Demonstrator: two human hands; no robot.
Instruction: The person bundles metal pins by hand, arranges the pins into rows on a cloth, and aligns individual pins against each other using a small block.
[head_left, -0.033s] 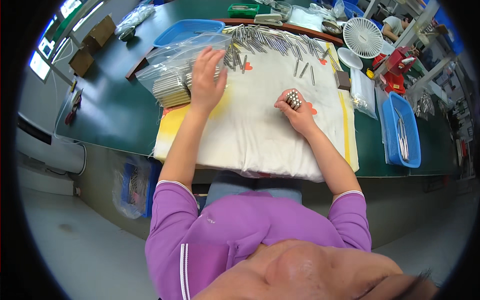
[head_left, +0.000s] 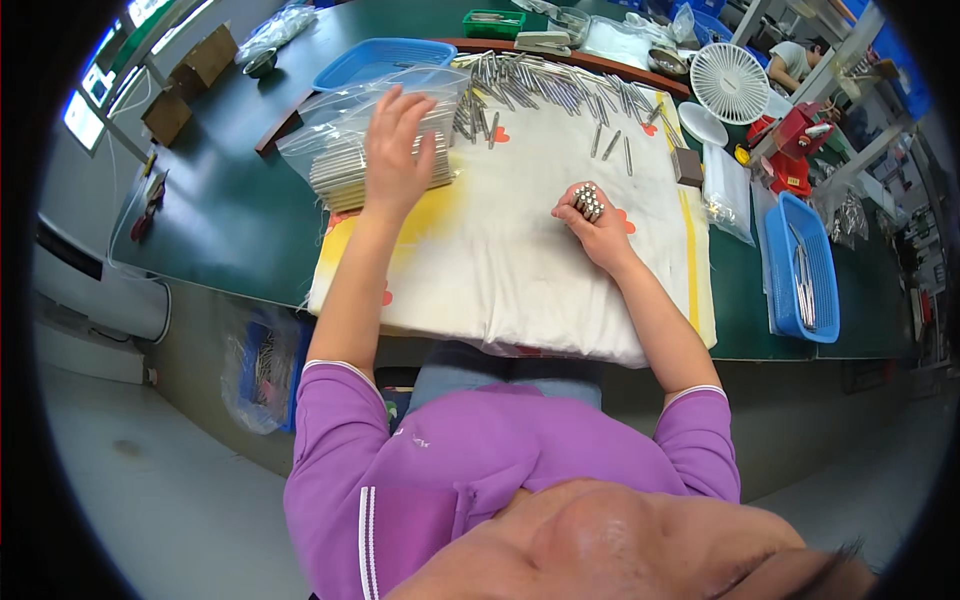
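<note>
My right hand (head_left: 598,228) is closed around a bundle of slim metal rods (head_left: 589,203), their ends facing up, above the white and yellow cloth (head_left: 500,260). My left hand (head_left: 398,160) is open with fingers apart, over a clear plastic bag (head_left: 310,130). Beneath that hand lies a neat stack of silvery rods (head_left: 340,178) in the bag; whether the hand touches it I cannot tell. At the cloth's far side, many loose metal rods (head_left: 535,82) lie in a heap, and several single ones (head_left: 612,145) sit nearer to me.
A blue basket (head_left: 385,62) stands behind the bag. To the right are a brown block (head_left: 687,166), a bag of small parts (head_left: 727,190), a white fan (head_left: 729,85) and a blue basket with long metal tools (head_left: 820,290). Pliers (head_left: 150,205) lie at the left.
My left hand has shifted slightly left over the bag, uncovering more of the stacked rods' right end. My right hand keeps its hold on the bundle.
</note>
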